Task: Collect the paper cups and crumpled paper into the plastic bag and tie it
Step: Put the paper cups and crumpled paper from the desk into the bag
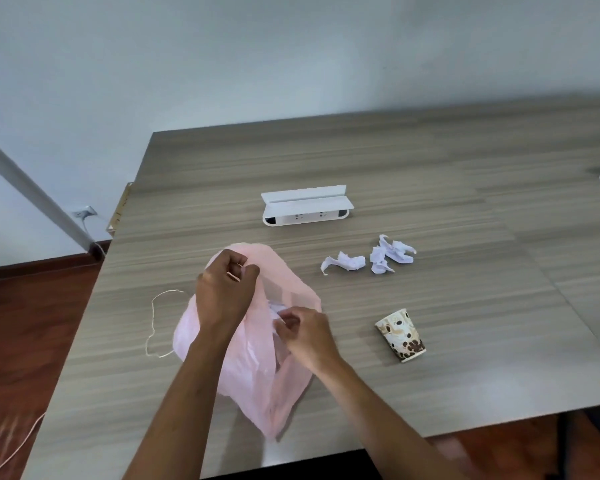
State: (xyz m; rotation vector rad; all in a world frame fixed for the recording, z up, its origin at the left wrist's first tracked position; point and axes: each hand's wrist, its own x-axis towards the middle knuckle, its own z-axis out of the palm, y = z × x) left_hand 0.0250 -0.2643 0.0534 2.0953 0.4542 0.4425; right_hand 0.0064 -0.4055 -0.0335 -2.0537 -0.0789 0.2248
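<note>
The bag (246,358) lies on the table (430,174), near its front edge. Left of the bag lies a string (152,320); right of it, a paper cup (401,335) on its side. Behind the cup lie two crumpled papers (345,262) (390,254). Behind the bag sits a socket box (305,206).

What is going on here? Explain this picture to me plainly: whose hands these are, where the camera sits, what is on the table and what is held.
There is no machine. A person wears a camera on the head, looking down at their own hands. The left hand and right hand both grip the thin pink plastic bag, holding its mouth open. On the grey wooden table lie two crumpled white paper pieces, a tipped patterned paper cup, a loose pale string and a white socket box.
</note>
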